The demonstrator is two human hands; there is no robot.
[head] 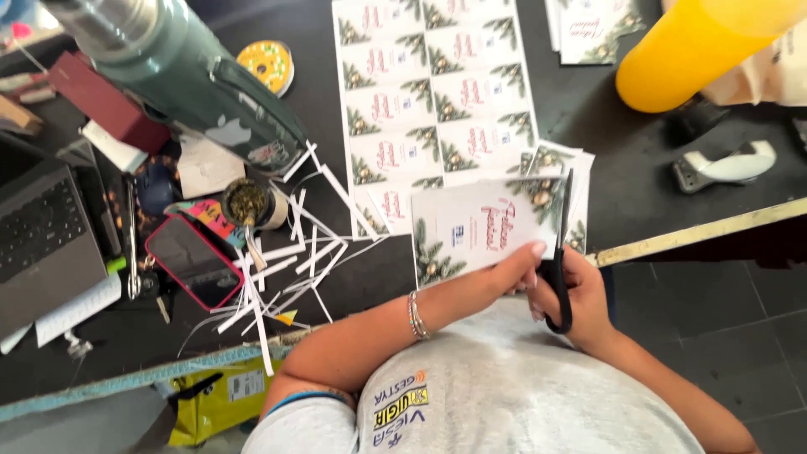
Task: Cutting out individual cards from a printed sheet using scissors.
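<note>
In the head view, the left hand (513,265) pinches a printed card (479,231) at its lower right corner, thumb on top, so that the card stays flat and taut above the counter (614,168). The card is white with pine sprigs in the corners and sits near the centre of the picture, just at the counter's near edge. The right hand (576,294) is closed through the loops of black scissors (561,252), whose blades point toward 12 o'clock and run along the right border of the card; I think this hold lets the blades follow the edge in a straight line. Whether the blades are parted or closed I cannot tell.

At 12 o'clock from the card lies an uncut sheet of the same cards (433,92), touching it or partly under it, close enough to be taken next to the hands. At 9 o'clock a heap of thin white paper strips (294,261) is spread over the counter, just where trimmings would fall. Further toward 9 o'clock lie a phone in a red case (193,262) and a small cup with a metal straw (248,204). A large green flask (185,71) stands at 10 o'clock, a yellow cylinder (698,50) at 2 o'clock, and a laptop (42,240) at the far left edge.
</note>
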